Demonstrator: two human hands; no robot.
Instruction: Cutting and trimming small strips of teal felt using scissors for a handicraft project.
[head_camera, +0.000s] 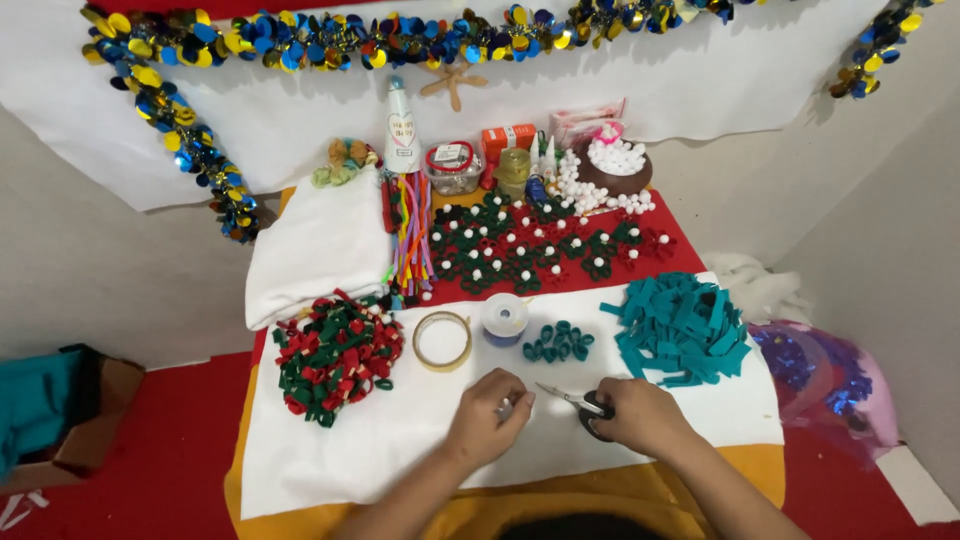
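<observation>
Two hands rested on a white sheet (350, 440): the right hand (640, 415) gripped scissors (572, 400) — blades pointing left — while the left hand (488, 412) pinched something small (too tiny to identify). Just beyond the scissors lay teal felt loops (558, 342); a teal strip pile (682, 330) sat to their right.

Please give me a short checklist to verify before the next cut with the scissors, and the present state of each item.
1. Scissors gripped in right hand: ok.
2. Blades open: cannot tell, too small.
3. Left hand pinches a small piece: ok; what the piece is: cannot tell.
4. Left fingertips clear of blade tips: not ok, very close.
5. Teal strips lie beside the right hand: ok.
6. Tape roll and thread spool apart from the hands: ok.
</observation>
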